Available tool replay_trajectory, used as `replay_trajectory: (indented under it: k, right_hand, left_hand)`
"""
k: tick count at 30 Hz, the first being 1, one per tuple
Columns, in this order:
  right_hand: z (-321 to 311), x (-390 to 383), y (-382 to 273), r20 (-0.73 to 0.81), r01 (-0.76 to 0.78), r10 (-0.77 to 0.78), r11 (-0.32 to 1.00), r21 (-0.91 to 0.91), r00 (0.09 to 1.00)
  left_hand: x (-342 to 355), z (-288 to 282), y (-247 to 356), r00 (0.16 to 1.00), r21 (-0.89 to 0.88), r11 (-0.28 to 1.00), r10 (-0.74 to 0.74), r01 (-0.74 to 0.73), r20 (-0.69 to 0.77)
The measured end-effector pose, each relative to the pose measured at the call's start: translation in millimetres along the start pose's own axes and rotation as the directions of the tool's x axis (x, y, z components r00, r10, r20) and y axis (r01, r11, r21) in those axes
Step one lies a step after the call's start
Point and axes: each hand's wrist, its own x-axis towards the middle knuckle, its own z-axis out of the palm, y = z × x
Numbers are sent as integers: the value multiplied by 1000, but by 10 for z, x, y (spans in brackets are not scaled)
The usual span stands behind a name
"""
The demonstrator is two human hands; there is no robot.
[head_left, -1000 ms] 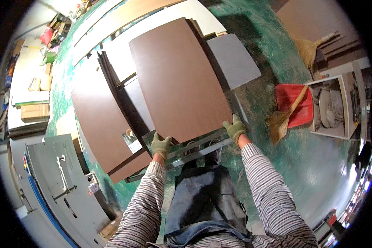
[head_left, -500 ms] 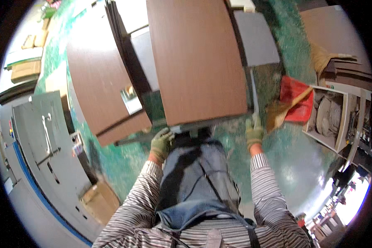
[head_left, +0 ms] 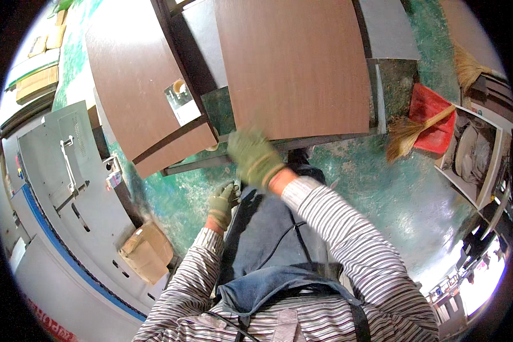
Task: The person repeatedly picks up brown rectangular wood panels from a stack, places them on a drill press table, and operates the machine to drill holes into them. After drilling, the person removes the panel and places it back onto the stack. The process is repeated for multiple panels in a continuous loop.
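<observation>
My right hand, in a green work glove, reaches across to the near left corner of a brown wood-grain panel. Motion smears its fingers, so I cannot see whether they hold anything. My left hand, gloved alike, is low beside my dark apron, short of the panels. Its fingers are curled, and whatever may be inside them is hidden. To the left lies a second brown panel, with a small printed card and a round tan roll on it.
A grey metal cabinet stands left, with a cardboard box beside it. On the right a red dustpan and a straw broom lie near an open-fronted box. Green worn floor surrounds me.
My right hand has swung left from beyond the panel's right side to its near left corner. My left hand has drawn back a little from the panel edge. The view has shifted.
</observation>
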Motion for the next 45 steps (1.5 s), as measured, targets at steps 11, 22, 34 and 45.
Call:
replay_trajectory:
  k: [11, 22, 34, 45]
  right_hand:
    - [417, -1474, 555, -465, -7, 222, 907, 421, 857]
    - [-433, -1375, 1840, -388, -268, 232, 962, -41, 892]
    - [-10, -1906, 1854, -142, -451, 884, 359, 817, 446]
    - [-835, -2261, 904, -112, -368, 363, 929, -27, 925]
  left_hand:
    - [46, 455, 385, 979, 200, 959, 202, -199, 4]
    - [690, 1336, 969, 904, 179, 887, 425, -426, 43]
    - [310, 1278, 1060, 970, 375, 895, 213, -241, 114]
    - [-1037, 1401, 1107, 943, 455, 877, -7, -154, 332]
